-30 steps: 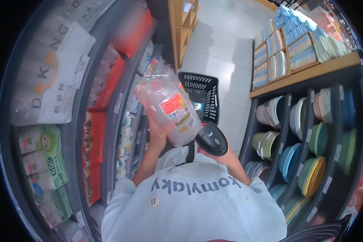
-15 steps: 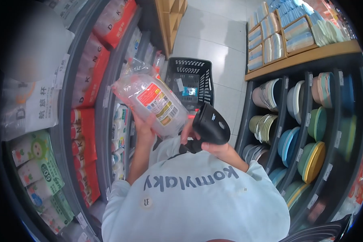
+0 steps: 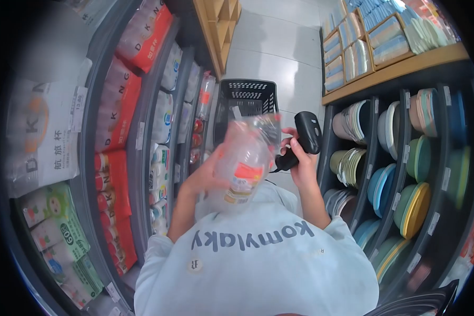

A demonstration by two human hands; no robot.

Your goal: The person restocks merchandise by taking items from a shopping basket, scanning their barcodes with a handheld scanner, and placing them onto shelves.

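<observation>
My left hand (image 3: pixel 211 171), blurred by motion, grips a clear plastic pack (image 3: pixel 247 152) in front of my chest. The pack has a red and white label with a barcode and looks like nested disposable containers, though blur hides their exact kind. Off to the right, my right hand (image 3: pixel 302 160) is wrapped around the handle of a black barcode scanner (image 3: pixel 307 131). The scanner's head points up and away from the pack. Beyond the pack, a black shopping basket (image 3: pixel 250 84) stands on the floor, partly hidden by it.
Shelves on the left hold red-and-clear cup packs (image 3: pixel 118 100) and green-and-white tissue packs (image 3: pixel 63 226). On the right, a dark rack holds stacked plastic basins (image 3: pixel 413 210). Above it, wooden bins (image 3: pixel 355 52) contain folded blue and white goods. A tiled aisle (image 3: pixel 271 42) runs ahead.
The pack has turned and shifted right, covering part of the basket. My right hand has carried the scanner up and right, away from the pack.
</observation>
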